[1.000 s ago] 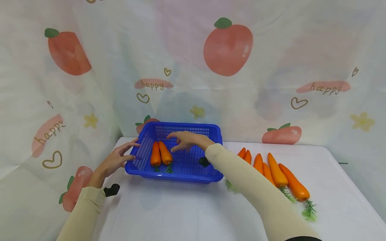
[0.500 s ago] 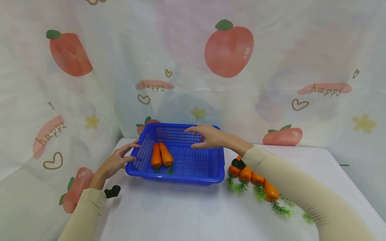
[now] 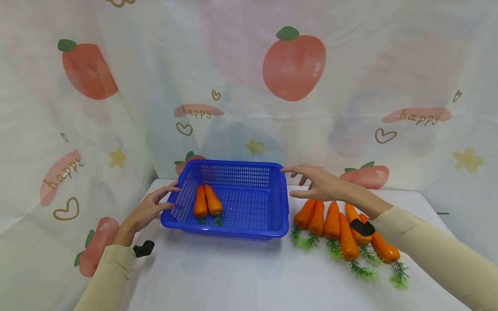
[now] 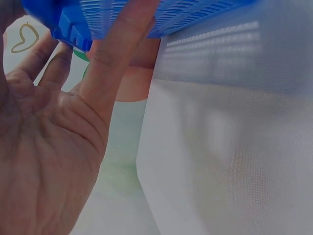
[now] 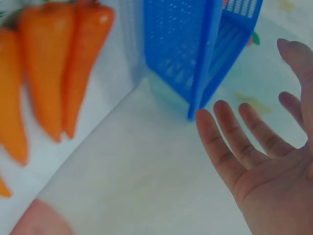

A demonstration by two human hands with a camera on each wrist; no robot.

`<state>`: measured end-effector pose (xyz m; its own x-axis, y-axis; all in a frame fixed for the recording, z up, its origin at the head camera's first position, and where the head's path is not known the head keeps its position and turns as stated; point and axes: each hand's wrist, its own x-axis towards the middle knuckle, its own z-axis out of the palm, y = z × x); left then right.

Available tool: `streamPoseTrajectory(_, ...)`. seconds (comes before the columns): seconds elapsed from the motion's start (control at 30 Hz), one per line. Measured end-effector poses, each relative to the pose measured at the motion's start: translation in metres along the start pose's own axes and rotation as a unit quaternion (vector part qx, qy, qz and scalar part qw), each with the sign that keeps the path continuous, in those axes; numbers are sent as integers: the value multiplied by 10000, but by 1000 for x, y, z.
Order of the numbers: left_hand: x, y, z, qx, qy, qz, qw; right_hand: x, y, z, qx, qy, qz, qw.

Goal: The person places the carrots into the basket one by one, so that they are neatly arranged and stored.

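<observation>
Two orange carrots (image 3: 206, 201) with green tops lie side by side in the left part of a blue plastic basket (image 3: 225, 230). My left hand (image 3: 149, 207) rests at the basket's left rim, thumb and fingertips touching its edge. Seen from the left wrist, the thumb (image 4: 112, 63) stretches up against the basket's side. My right hand (image 3: 317, 183) is just outside the basket's right rim, above the tips of several carrots (image 3: 332, 221) on the table. Its fingers (image 5: 254, 127) are spread and hold nothing. The right forearm hides part of the rightmost carrots.
A white cloth covers the table (image 3: 233, 276). Behind and to the left hangs a white curtain (image 3: 241, 65) printed with fruit and hearts. The basket stands close to the back curtain, with the loose carrots fanned out at its right. Black wrist mounts are on both wrists.
My right hand has moved right, from above the carrots in the basket to outside its right rim. The left hand, the basket and the carrots look unmoved.
</observation>
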<state>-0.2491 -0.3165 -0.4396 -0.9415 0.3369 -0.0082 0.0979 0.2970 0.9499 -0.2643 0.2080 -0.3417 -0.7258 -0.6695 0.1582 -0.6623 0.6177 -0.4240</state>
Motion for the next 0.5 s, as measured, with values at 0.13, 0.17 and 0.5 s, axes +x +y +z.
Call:
streamPoseTrajectory(0.13,0,-1,1,-39,-22,-7,10000,-29,8,-9,11,200,235,9995)
streamPoseTrajectory(0.17,0,-1,1,-56,-37,-7,10000,-36,9,-11,61,231,268,9994)
streamPoseTrajectory(0.5,-1,-1,-1,-22,-92,78,9999,-99,26,-21,70,658,373,9971)
